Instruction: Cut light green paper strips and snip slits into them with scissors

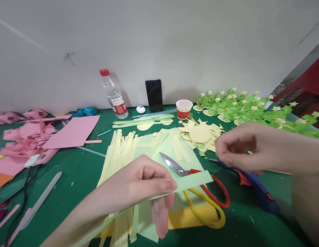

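Left hand (146,183) pinched on green paper strip (195,180); right hand (241,147) loosely curled, empty, above glue gun (254,185).

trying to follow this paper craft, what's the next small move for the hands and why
Probably bring the right hand to the free end of the green strip: the left hand pinches it mid-length, and the right hovers above the glue gun, holding nothing visible.

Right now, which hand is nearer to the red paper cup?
The right hand. It hovers just in front and to the right of the paper cup. The left hand, pinching a green paper strip, is lower, nearer the person.
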Demonstrator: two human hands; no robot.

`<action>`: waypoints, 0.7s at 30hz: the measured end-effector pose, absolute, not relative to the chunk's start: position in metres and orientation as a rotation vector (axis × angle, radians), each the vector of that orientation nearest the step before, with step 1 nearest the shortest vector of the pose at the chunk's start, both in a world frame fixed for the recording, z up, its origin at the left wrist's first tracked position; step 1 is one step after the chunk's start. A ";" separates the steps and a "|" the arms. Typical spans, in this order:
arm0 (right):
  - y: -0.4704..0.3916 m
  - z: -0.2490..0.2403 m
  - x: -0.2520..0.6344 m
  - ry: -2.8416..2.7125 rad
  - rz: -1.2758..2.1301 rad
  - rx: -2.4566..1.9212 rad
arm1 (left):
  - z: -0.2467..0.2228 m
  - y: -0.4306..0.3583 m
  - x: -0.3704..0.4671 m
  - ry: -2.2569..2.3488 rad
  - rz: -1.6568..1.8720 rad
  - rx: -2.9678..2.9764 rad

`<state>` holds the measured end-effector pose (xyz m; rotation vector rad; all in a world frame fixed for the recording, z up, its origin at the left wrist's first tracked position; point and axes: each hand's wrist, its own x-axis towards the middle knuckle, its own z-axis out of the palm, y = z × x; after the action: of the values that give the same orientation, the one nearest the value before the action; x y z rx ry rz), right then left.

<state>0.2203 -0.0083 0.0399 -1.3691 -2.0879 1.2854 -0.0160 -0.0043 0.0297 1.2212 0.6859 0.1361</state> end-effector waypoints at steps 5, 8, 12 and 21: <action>-0.010 0.039 0.206 -2.041 1.001 -1.267 | 0.026 -0.008 -0.014 0.746 0.136 1.253; -0.015 0.031 0.186 -2.070 1.157 -1.242 | 0.021 -0.013 -0.010 0.776 0.129 1.239; -0.019 0.025 0.173 -2.034 1.313 -1.232 | 0.021 -0.016 -0.006 0.851 0.155 1.280; -0.021 0.015 0.169 -2.010 1.326 -1.206 | 0.026 -0.017 -0.005 0.967 0.129 1.461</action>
<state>0.1688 -0.0206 0.0154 -1.2058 -2.0099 1.3262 -0.0054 -0.0175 0.0257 1.4614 0.9671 0.1290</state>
